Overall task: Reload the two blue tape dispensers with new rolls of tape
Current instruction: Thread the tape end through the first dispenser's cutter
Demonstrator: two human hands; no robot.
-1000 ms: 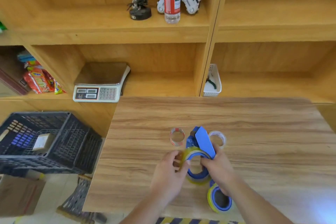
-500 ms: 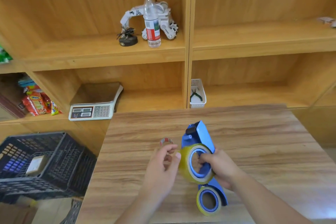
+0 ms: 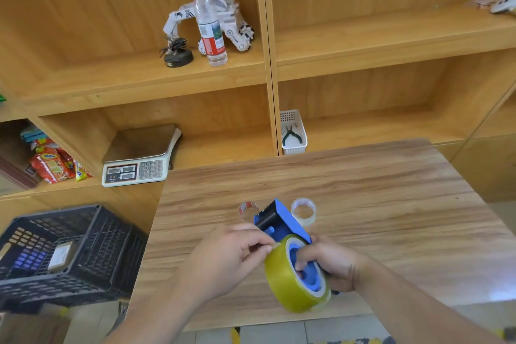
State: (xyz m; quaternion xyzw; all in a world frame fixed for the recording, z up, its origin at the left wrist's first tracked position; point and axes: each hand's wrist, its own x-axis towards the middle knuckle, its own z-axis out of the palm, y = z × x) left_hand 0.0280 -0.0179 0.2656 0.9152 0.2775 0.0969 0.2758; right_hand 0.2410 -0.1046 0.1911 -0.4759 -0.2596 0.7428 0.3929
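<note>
My right hand grips a blue tape dispenser above the near edge of the wooden table, fingers pushed into its blue hub. A yellowish roll of tape sits on that hub. With thumb and forefinger, my left hand pinches the roll's upper rim, where the tape end would be. Two nearly used-up rolls stand on the table behind the dispenser: one with red print to the left, one clear to the right. The second dispenser is out of view.
A black plastic crate sits low at the left beside the table. Wooden shelves behind hold a weighing scale, a white basket with pliers, a water bottle, a toy robot and snack packets.
The camera tilted up, so the second loaded dispenser near the table edge dropped out of view. My left hand closed onto the roll's rim. The held dispenser stays in my right hand.
</note>
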